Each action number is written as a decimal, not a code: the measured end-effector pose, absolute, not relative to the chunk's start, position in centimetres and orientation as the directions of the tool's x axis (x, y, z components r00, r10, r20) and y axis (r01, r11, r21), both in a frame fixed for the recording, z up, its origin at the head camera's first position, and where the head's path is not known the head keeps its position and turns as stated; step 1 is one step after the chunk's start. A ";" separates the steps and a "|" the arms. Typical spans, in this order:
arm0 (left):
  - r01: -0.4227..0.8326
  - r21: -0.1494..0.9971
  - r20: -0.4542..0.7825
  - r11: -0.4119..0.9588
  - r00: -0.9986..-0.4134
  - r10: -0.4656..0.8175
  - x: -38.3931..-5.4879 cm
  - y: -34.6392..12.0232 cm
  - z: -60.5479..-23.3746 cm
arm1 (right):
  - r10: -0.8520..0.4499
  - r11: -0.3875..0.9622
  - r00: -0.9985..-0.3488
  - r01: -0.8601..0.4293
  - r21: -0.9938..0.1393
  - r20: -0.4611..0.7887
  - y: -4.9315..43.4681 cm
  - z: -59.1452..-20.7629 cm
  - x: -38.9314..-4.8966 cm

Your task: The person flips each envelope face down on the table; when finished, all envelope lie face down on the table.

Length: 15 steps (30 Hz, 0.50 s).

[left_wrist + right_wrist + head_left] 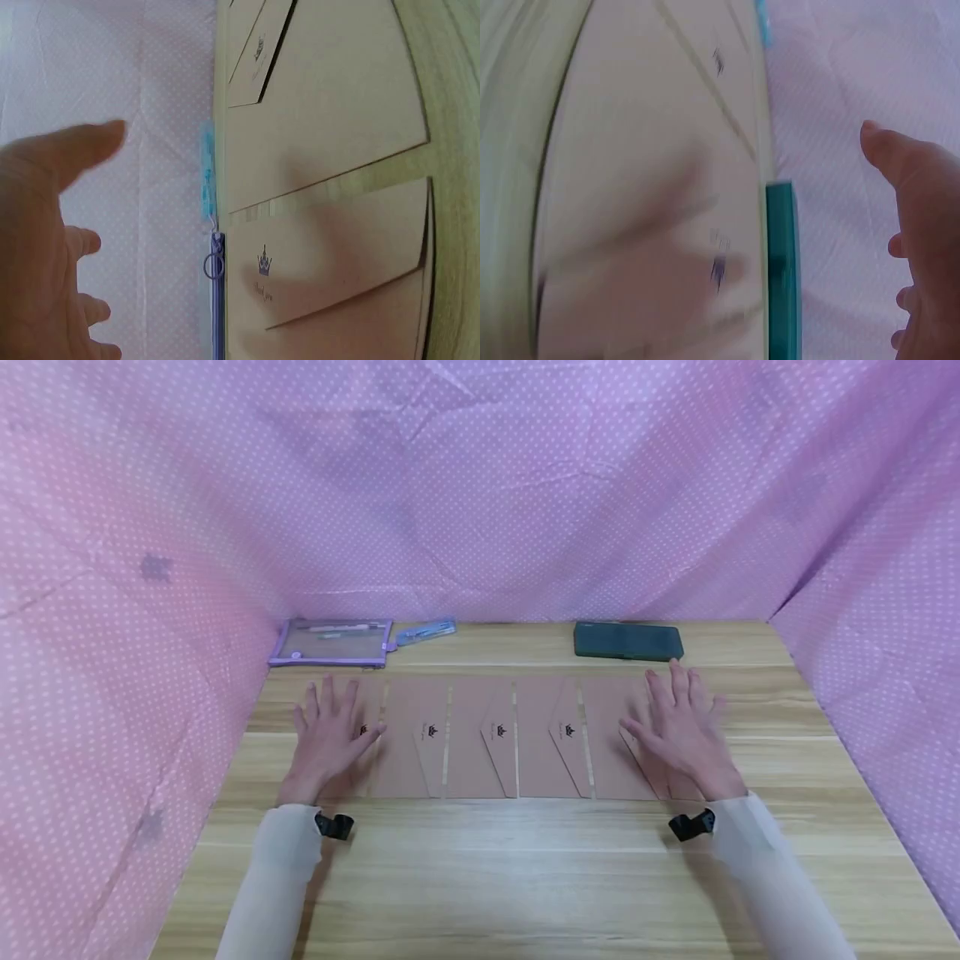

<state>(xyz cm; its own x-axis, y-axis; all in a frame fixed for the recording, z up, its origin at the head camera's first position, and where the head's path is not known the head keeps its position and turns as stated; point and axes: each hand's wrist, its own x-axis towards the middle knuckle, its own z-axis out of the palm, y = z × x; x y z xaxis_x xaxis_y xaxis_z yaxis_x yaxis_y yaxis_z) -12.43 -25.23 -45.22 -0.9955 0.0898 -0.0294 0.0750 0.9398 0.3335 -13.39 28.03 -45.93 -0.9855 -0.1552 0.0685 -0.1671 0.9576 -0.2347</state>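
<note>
Several pinkish-beige envelopes (472, 743) lie side by side in a row, each with a pointed flap and a small printed black crown. Over the leftmost envelope (330, 247) my left hand (327, 739) is spread, fingers apart and nothing held. My right hand (682, 727) spreads likewise over the right end of the row, partly hiding the rightmost envelope (645, 300). In both wrist views the hands' shadows fall on the envelopes, and the hands look raised above them.
A purple-edged mesh zip pouch (330, 643) with pens inside lies at the back left, a small light-blue item (426, 632) beside it. A dark green case (628, 641) sits at the back right. Pink dotted cloth (480, 493) hangs around the wooden table (495, 885).
</note>
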 end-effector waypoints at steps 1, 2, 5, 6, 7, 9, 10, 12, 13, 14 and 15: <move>0.067 0.335 -0.028 0.940 -0.996 0.081 -12.5 -25.4 -45.2 | -0.163 0.957 -0.984 -0.175 -0.231 0.070 27.5 -45.9 -13.5; 0.059 0.340 -0.025 0.939 -0.997 0.072 -12.5 -25.5 -45.2 | -0.171 0.954 -0.982 -0.185 -0.236 0.076 27.0 -45.9 -13.6; 0.033 0.372 -0.018 0.927 -0.999 0.043 -12.7 -26.0 -45.3 | -0.197 0.940 -0.977 -0.213 -0.268 0.085 25.4 -46.0 -13.9; 0.025 0.384 -0.015 0.923 -0.999 0.034 -12.7 -26.2 -45.3 | -0.208 0.934 -0.974 -0.225 -0.278 0.090 24.8 -46.1 -14.0; 0.018 0.394 -0.011 0.919 -1.000 0.024 -12.7 -26.3 -45.4 | -0.217 0.930 -0.972 -0.234 -0.283 0.092 24.2 -46.2 -14.1; 0.007 0.409 -0.001 0.912 -1.000 0.008 -12.7 -26.7 -45.4 | -0.232 0.924 -0.968 -0.251 -0.287 0.097 22.8 -46.3 -14.3; 0.003 0.418 0.004 0.908 -1.000 0.002 -12.7 -26.9 -45.4 | -0.241 0.922 -0.965 -0.260 -0.287 0.098 22.2 -46.4 -14.4; -0.008 0.439 0.007 0.898 -1.000 -0.012 -12.7 -27.2 -45.4 | -0.261 0.920 -0.960 -0.280 -0.276 0.102 20.9 -46.4 -14.5; -0.013 0.442 0.007 0.897 -1.000 -0.018 -12.7 -27.4 -45.4 | -0.270 0.916 -0.958 -0.287 -0.280 0.098 20.3 -46.4 -14.5; -0.019 0.448 0.004 0.894 -1.000 -0.023 -12.6 -27.6 -45.4 | -0.280 0.912 -0.955 -0.296 -0.282 0.098 19.6 -46.4 -14.5; -0.024 0.453 -0.002 0.891 -1.000 -0.026 -12.6 -27.7 -45.4 | -0.290 0.908 -0.952 -0.305 -0.288 0.095 19.0 -46.4 -14.5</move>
<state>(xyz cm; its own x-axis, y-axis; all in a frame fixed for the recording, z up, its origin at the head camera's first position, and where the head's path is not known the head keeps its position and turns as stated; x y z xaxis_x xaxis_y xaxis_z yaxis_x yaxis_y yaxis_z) -12.62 -27.73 -45.38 -0.9997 -0.0262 -0.0015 -0.0240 0.8912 0.4530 -14.45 19.02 -46.40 -0.9523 -0.2901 0.0946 -0.3051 0.9078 -0.2879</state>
